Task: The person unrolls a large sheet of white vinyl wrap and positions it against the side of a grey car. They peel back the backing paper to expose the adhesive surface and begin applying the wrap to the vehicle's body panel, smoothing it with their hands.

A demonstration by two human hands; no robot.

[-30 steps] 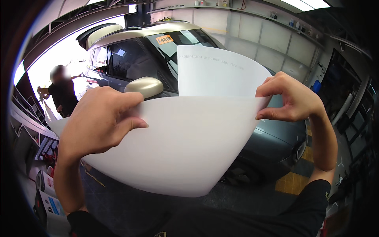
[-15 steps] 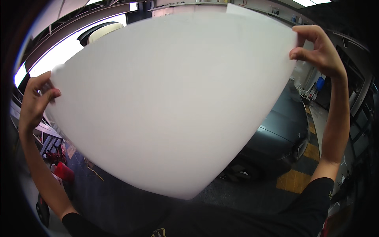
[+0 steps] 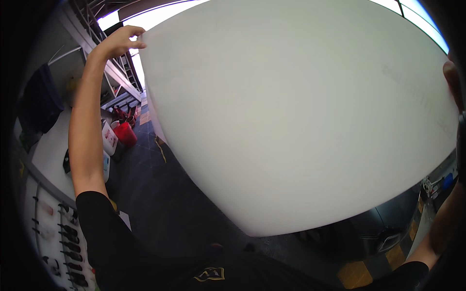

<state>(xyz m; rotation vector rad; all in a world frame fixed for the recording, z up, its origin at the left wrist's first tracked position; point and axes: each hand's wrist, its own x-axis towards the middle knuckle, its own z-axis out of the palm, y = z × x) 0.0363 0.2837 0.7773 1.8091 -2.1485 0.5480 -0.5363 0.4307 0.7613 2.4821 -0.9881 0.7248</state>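
A large, pale white sheet [image 3: 291, 121] is held up in front of me and fills most of the view. At its upper left edge, my left hand [image 3: 124, 41] pinches it between thumb and fingers. My right hand [image 3: 452, 82] grips the far right edge and is partly cut off by the dark rim of the picture. Faint grey marks show on the sheet's right part. The lower edge curves down to a corner above the floor, and the sheet hides most of what stands behind it.
A dark car [image 3: 383, 223] stands below the sheet's right part. On the left are a red bucket [image 3: 125, 135], white containers [image 3: 109, 138], a pale counter [image 3: 51, 150], a hanging dark cloth [image 3: 43, 99] and a wall rack of dark bottles [image 3: 72, 247]. Dark tiled floor [image 3: 165, 199] lies between.
The view has turned left, bringing the counter and bottle rack in. Both hands keep hold of the sheet, now farther right in the picture, and its lower corner has shifted slightly right.
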